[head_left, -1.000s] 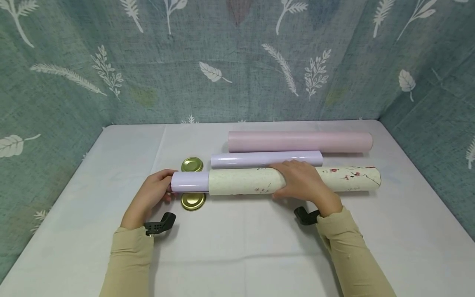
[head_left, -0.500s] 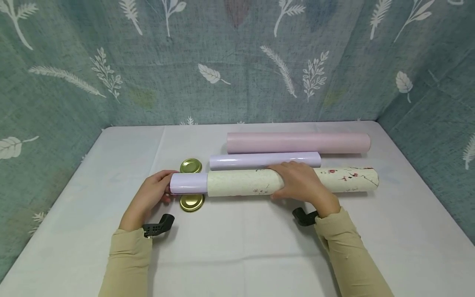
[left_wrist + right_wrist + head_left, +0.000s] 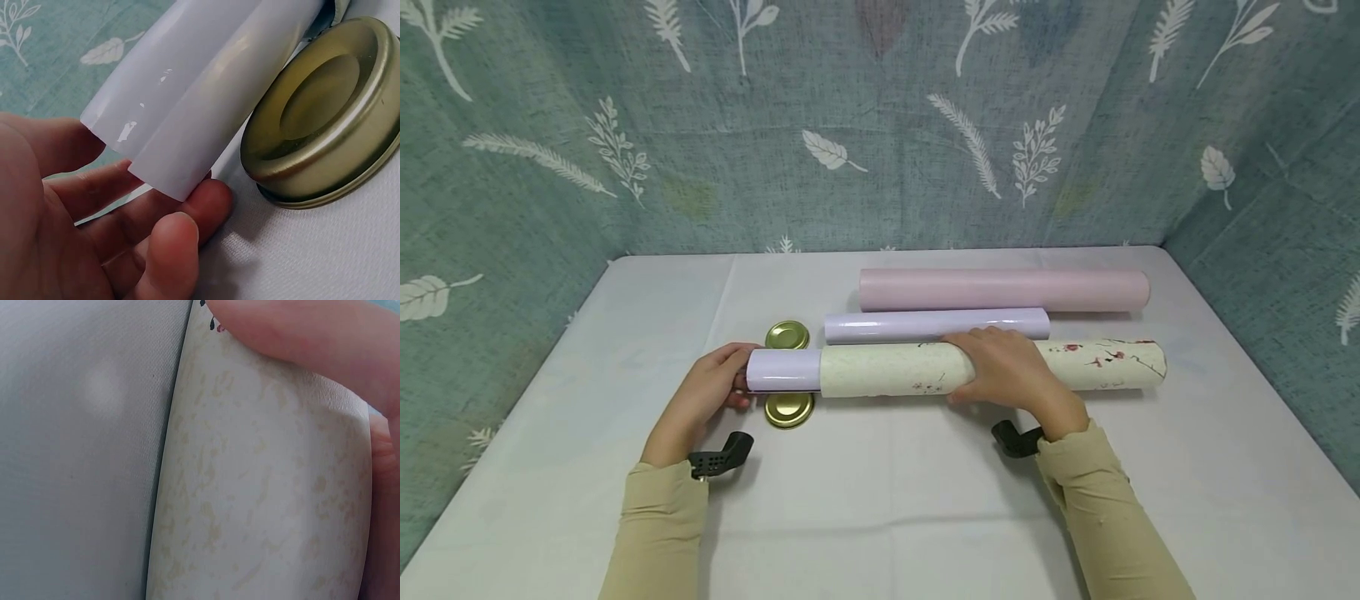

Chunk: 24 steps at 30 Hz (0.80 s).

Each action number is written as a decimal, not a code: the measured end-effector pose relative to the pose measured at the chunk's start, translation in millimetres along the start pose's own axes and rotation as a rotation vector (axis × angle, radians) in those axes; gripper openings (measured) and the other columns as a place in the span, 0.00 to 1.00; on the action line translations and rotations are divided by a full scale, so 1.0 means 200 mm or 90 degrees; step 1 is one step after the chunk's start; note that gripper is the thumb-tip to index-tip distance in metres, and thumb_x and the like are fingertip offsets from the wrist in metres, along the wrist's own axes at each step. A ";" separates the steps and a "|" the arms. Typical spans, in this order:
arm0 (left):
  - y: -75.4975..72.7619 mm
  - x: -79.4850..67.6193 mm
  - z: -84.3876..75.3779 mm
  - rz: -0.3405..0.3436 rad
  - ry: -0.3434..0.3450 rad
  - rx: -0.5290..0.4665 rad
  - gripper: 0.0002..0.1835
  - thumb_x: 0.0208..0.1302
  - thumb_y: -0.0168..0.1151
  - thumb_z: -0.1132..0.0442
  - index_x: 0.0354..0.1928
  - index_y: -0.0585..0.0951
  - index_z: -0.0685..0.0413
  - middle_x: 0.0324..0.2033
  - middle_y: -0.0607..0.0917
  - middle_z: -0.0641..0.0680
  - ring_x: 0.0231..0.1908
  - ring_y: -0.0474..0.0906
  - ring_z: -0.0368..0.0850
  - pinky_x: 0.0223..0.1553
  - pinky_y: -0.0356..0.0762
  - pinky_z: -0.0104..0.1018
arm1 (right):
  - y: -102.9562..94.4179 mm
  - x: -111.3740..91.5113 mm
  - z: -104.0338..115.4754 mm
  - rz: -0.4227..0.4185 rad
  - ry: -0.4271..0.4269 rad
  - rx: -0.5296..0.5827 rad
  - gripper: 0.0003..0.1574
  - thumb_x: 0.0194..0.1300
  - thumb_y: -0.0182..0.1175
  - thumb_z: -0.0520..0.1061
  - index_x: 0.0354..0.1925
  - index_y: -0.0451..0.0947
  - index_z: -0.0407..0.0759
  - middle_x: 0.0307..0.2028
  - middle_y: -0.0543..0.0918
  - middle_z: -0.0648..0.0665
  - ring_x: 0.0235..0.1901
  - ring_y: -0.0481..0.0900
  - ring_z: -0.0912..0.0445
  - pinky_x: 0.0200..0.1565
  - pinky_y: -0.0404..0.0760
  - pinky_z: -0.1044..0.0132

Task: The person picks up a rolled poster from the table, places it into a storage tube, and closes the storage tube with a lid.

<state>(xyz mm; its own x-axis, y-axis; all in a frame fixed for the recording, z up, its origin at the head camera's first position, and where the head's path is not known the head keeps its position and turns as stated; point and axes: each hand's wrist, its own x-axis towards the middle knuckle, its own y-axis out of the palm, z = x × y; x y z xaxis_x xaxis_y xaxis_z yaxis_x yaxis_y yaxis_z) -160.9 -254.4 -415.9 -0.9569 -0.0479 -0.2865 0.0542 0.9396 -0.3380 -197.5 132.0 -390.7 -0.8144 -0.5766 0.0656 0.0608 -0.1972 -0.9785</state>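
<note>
A cream wallpaper roll [image 3: 883,370] with red blossoms lies crosswise on the table. From its left end sticks out a glossy lavender roll [image 3: 784,370]. My left hand [image 3: 703,396] holds this lavender end, its thumb and curled fingers around the rim; the left wrist view shows the rolled sheet's loose edge [image 3: 187,112] and the fingertips at its open end. My right hand [image 3: 1003,367] grips the middle of the cream roll from above, thumb on the near side. In the right wrist view the cream surface [image 3: 256,481] fills the space beside the fingers.
Two gold jar lids [image 3: 788,335] show on the far and near sides of the lavender end. Behind the cream roll lie a second lavender roll [image 3: 936,325] and a thicker pink roll [image 3: 1000,290]. A leaf-patterned curtain [image 3: 880,167] borders the white table [image 3: 880,500].
</note>
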 end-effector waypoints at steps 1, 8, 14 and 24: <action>0.00 0.00 0.00 0.000 0.000 0.002 0.23 0.68 0.41 0.48 0.57 0.67 0.55 0.34 0.74 0.57 0.24 0.73 0.38 0.25 0.76 0.33 | 0.00 0.00 0.00 0.000 0.001 0.001 0.49 0.35 0.69 0.64 0.57 0.69 0.51 0.48 0.76 0.49 0.46 0.72 0.51 0.48 0.67 0.55; 0.00 0.00 0.00 0.002 -0.006 0.006 0.25 0.67 0.41 0.46 0.58 0.66 0.55 0.35 0.74 0.57 0.25 0.73 0.39 0.26 0.76 0.33 | 0.01 0.00 0.00 -0.004 0.003 0.010 0.49 0.35 0.69 0.64 0.57 0.69 0.51 0.49 0.76 0.49 0.48 0.72 0.51 0.49 0.67 0.54; 0.00 -0.01 0.00 0.008 -0.002 0.017 0.26 0.67 0.42 0.45 0.58 0.66 0.55 0.37 0.75 0.58 0.27 0.73 0.41 0.27 0.77 0.35 | 0.02 0.00 -0.01 -0.007 -0.003 0.006 0.49 0.35 0.69 0.64 0.56 0.69 0.51 0.49 0.76 0.49 0.47 0.72 0.52 0.48 0.68 0.55; 0.01 0.00 -0.01 0.001 -0.008 0.025 0.33 0.61 0.44 0.37 0.57 0.66 0.56 0.36 0.75 0.57 0.25 0.73 0.40 0.27 0.77 0.34 | 0.01 -0.01 0.00 -0.007 0.001 0.009 0.49 0.35 0.70 0.64 0.57 0.69 0.51 0.49 0.76 0.49 0.48 0.72 0.51 0.50 0.66 0.55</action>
<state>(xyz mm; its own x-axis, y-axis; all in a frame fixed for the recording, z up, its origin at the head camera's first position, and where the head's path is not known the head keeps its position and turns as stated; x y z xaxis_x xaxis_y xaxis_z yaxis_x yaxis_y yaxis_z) -161.2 -252.3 -414.1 -0.9532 -0.0512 -0.2980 0.0665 0.9259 -0.3719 -196.4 132.1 -391.8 -0.8159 -0.5732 0.0760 0.0603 -0.2151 -0.9747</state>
